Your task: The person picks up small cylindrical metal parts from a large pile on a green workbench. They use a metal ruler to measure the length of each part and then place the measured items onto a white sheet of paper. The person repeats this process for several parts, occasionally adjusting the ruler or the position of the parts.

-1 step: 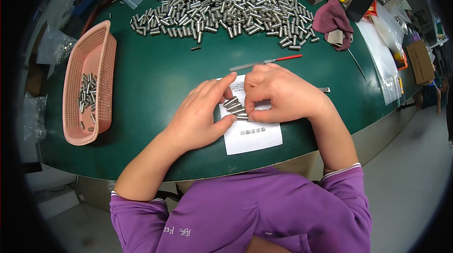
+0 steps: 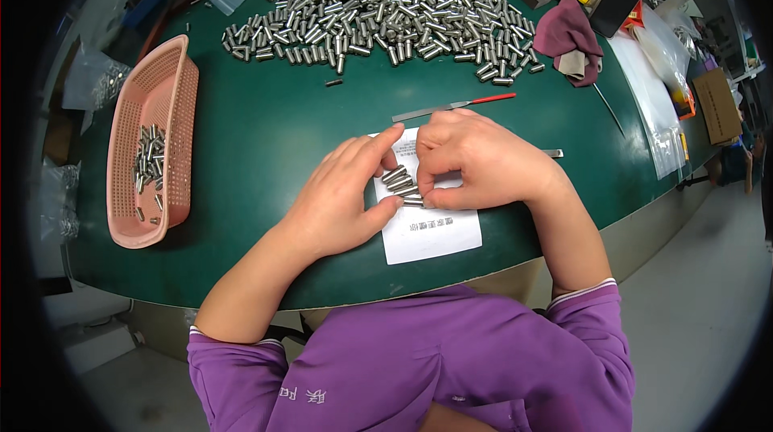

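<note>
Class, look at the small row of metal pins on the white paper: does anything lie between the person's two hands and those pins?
Nothing visible does. The left hand and the right hand both rest on the white paper, and their fingertips already touch the row of metal pins from either side.

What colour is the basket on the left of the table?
Pink; the basket shows best in the head view.

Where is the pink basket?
The pink basket sits at the table's left side, left of the left hand, holding a few metal pins.
</note>
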Demonstrator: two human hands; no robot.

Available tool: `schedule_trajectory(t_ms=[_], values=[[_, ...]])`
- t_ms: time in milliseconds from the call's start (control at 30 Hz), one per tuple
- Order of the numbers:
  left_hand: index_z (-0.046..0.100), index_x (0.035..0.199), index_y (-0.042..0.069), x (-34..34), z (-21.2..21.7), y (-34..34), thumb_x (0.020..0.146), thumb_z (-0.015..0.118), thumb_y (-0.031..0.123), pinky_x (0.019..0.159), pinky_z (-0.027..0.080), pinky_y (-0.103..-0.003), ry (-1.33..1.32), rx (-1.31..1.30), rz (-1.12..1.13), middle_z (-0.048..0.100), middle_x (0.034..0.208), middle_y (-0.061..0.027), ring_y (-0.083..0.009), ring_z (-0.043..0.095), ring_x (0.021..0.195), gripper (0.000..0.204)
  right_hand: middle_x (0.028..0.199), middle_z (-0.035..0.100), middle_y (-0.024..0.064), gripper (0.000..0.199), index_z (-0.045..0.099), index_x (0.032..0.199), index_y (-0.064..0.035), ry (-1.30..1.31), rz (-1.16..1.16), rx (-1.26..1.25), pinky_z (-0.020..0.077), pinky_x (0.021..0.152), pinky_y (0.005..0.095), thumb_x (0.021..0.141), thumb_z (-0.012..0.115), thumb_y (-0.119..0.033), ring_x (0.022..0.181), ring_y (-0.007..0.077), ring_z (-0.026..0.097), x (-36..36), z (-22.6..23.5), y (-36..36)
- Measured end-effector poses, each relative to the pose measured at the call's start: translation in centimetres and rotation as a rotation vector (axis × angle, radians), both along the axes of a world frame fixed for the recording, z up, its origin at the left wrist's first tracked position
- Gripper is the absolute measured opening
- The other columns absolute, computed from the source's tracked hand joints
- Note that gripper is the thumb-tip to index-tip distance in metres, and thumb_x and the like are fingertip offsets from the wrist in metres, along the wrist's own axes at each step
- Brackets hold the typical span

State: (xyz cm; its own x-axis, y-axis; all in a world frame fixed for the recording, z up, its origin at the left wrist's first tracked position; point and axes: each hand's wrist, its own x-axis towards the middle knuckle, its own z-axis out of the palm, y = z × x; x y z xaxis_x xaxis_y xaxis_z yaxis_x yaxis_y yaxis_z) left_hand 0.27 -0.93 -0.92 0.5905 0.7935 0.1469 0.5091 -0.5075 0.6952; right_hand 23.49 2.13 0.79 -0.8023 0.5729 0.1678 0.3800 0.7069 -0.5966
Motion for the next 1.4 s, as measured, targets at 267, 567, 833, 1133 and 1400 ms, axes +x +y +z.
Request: schedule_trajectory(t_ms=[267, 567, 833, 1133, 1400], values=[[0.037, 0.143, 0.005, 0.0, 0.0, 0.0, 0.072, 0.066, 0.000, 0.089, 0.047, -0.037, -0.011, 0.008, -0.027, 0.058, 0.102, -0.0107, -0.0245, 0.057, 0.092, 0.077, 0.075, 0.054, -0.0016, 0.010, 0.065, 0.069, -0.0132, 0.061, 0.028, -0.003, 0.0429, 0.081, 0.0357, 0.069, 0.076, -0.014, 0.082, 0.0197, 0.054, -0.2, -0.3, 0.0], [0.036, 0.144, 0.004, 0.0, 0.0, -0.1, 0.072, 0.063, -0.001, 0.089, 0.047, -0.037, -0.018, 0.002, -0.035, 0.058, 0.102, -0.0105, -0.0244, 0.056, 0.093, 0.077, 0.073, 0.053, -0.0021, 0.013, 0.065, 0.068, -0.0137, 0.078, 0.034, 0.009, 0.0434, 0.078, 0.0350, 0.067, 0.078, -0.013, 0.080, 0.0195, 0.054, -0.3, -0.4, -0.1], [0.034, 0.146, 0.004, 0.1, 0.2, -0.3, 0.071, 0.062, -0.003, 0.092, 0.045, -0.038, -0.027, -0.014, -0.072, 0.059, 0.102, -0.0107, -0.0253, 0.056, 0.095, 0.080, 0.078, 0.055, -0.0013, 0.013, 0.063, 0.070, -0.0131, 0.040, 0.040, -0.021, 0.0442, 0.081, 0.0361, 0.066, 0.076, -0.015, 0.086, 0.0217, 0.055, 0.1, 0.1, 0.1], [0.033, 0.146, 0.005, 0.0, 0.7, -0.8, 0.070, 0.062, -0.003, 0.093, 0.044, -0.038, -0.053, 0.046, -0.096, 0.061, 0.100, -0.0087, -0.0261, 0.058, 0.095, 0.082, 0.090, 0.057, 0.0021, 0.025, 0.068, 0.087, -0.0121, 0.118, -0.067, 0.069, 0.0426, 0.086, 0.0391, 0.066, 0.059, -0.001, 0.094, 0.0246, 0.053, 0.3, -0.4, 0.5], [0.038, 0.141, 0.004, -0.3, 3.6, -2.3, 0.075, 0.072, 0.007, 0.072, 0.050, -0.033, 0.125, -0.100, 0.133, 0.059, 0.100, -0.0079, -0.0203, 0.058, 0.078, 0.074, 0.091, 0.061, 0.0009, 0.030, 0.069, 0.095, -0.0130, 0.057, 0.045, 0.055, 0.0406, 0.089, 0.0387, 0.067, 0.060, -0.004, 0.095, 0.0243, 0.053, -0.7, -0.7, -0.2]])
